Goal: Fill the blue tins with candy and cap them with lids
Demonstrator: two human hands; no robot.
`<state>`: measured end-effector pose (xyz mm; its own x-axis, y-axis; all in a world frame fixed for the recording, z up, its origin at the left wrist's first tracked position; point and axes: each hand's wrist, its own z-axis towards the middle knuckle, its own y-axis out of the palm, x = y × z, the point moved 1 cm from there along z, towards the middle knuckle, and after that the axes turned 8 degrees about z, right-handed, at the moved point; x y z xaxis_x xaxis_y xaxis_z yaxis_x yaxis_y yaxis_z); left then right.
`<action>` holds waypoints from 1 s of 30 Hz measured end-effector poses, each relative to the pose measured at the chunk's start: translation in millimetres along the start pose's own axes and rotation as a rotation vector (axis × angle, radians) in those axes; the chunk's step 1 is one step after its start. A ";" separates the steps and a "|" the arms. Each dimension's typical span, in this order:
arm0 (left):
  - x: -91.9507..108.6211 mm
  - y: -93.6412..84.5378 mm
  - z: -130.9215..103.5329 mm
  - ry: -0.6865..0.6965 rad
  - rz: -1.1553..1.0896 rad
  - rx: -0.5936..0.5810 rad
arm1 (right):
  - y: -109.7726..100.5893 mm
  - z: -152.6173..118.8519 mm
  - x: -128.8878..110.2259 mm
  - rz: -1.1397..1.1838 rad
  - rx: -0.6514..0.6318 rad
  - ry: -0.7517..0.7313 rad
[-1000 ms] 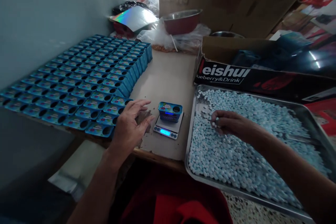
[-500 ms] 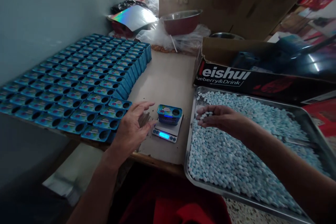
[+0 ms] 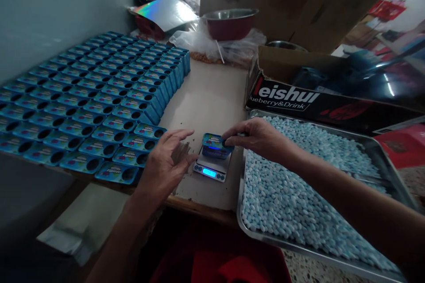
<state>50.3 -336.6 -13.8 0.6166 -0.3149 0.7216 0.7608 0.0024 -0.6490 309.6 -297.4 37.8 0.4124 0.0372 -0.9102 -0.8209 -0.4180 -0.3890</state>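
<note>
Left hand [image 3: 161, 159] held spread, thumb parted from fingers, just beside small silver digital scale [image 3: 212, 173]. Right hand [image 3: 260, 136] extended across silver metal tray [image 3: 282, 242], fingers bunched at opening of blue rectangular container [image 3: 212, 142] set on scale between hands; whether anything is pinched cannot be told. Pale blue oval pellets [image 3: 299, 203] spread below right forearm. Blue container rows [image 3: 89, 101] packed left of left hand; black printed carton [image 3: 299, 101] placed beyond right hand.
</note>
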 end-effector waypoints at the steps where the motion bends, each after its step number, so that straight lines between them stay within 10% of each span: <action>1: 0.0 0.2 0.0 0.006 -0.001 -0.005 | 0.3 0.1 2.2 0.035 -0.002 0.017; 11: 7.6 1.0 1.2 0.020 0.029 -0.015 | 1.8 -2.9 7.2 0.272 0.069 0.103; 20: 13.2 3.2 6.1 0.022 0.056 0.030 | -32.8 -60.3 69.6 0.739 0.522 0.251; 30: 44.0 8.3 16.5 0.122 0.299 0.017 | -20.4 -93.7 92.5 0.850 0.361 0.198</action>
<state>87.1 -334.7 16.6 0.7855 -0.4091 0.4643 0.5530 0.1273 -0.8234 401.5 -370.4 -25.2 -0.3479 -0.3196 -0.8813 -0.9365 0.0738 0.3430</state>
